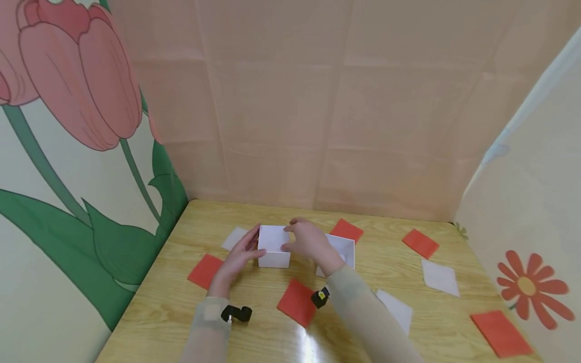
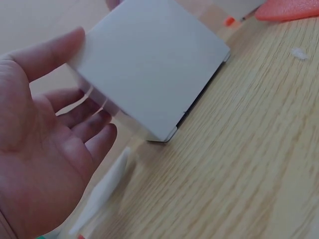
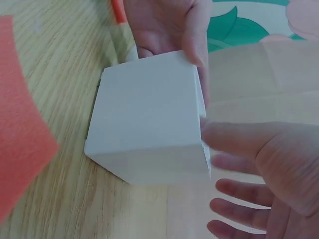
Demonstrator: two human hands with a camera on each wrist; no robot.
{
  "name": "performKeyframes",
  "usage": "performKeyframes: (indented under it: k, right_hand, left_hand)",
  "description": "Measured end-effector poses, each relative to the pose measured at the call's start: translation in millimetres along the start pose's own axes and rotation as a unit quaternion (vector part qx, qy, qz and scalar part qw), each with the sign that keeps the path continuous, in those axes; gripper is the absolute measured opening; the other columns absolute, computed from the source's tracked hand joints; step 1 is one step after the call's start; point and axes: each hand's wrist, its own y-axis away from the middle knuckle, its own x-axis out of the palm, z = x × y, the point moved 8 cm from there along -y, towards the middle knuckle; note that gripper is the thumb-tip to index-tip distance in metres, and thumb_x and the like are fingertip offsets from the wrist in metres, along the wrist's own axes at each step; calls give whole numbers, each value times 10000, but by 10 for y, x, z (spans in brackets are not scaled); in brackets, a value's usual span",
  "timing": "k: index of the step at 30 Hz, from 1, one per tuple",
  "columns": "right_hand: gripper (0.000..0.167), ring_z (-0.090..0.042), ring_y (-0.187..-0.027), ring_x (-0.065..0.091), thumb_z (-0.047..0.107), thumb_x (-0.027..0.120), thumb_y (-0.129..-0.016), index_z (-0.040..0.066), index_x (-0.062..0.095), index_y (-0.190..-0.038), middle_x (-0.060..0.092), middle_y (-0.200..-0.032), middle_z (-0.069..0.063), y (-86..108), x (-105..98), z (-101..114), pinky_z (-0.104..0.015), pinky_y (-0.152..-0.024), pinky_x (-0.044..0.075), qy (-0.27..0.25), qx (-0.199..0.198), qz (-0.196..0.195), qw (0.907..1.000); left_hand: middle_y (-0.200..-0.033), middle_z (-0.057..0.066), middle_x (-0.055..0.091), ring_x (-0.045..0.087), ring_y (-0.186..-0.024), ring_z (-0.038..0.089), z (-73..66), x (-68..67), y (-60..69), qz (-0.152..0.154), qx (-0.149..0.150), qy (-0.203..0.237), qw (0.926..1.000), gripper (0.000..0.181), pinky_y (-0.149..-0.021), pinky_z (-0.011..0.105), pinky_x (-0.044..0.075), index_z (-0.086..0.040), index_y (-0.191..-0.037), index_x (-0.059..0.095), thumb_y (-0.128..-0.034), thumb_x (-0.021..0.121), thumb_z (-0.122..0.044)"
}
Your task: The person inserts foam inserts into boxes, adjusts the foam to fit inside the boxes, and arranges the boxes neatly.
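A small white open-topped box (image 1: 274,259) stands on the table in the head view, between the two hands. My left hand (image 1: 236,261) grips its left side; in the left wrist view the thumb lies at the upper edge and the other fingers reach along the side wall. My right hand (image 1: 310,243) is at the box's right rim. In the right wrist view its thumb (image 3: 234,138) reaches the rim, while the other fingers are spread and stand apart from the wall. A second white box (image 1: 348,246), open at the top, sits behind my right wrist, partly hidden.
Red square pieces (image 1: 297,303) and white square pieces (image 1: 440,277) lie scattered over the wooden table (image 1: 254,333). One red piece (image 1: 206,271) lies beside my left wrist. A plain cloth (image 1: 290,111) hangs behind, with flower-printed panels at both sides.
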Motion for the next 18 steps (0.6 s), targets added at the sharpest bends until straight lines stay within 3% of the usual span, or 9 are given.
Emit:
performKeyframes:
  k: [7, 12, 18]
  right_hand:
    - [485, -382, -1454, 475, 457, 862, -902, 280, 772, -1345, 506, -1606, -119, -149, 45, 21, -595, -1140, 448, -290, -206, 162, 9992]
    - [487, -424, -1472, 442, 447, 869, -897, 263, 775, -1338, 477, -1618, -182, -180, 123, 10, -627, -1166, 406, -405, -262, 382, 9981]
    - [488, -445, -1488, 411, 419, 871, -903, 250, 766, -1349, 455, -1630, -196, -156, 139, 2, -643, -1170, 396, -562, -219, 373, 9975]
  left_hand:
    - [-1753, 186, 222, 201, -1615, 351, -33, 23, 7, 130, 214, -61, 9997, 868, -1291, 431, 194, -17, -1698, 214, -994, 721, 15]
    - [-1759, 148, 230, 213, -1618, 321, -22, 51, 10, 161, 231, -154, 9995, 862, -1290, 426, 206, -49, -1701, 242, -994, 734, -6]
    - [-1756, 134, 249, 225, -1617, 313, -27, 62, 12, 90, 205, -223, 9995, 856, -1291, 436, 211, -91, -1704, 268, -996, 744, -33]
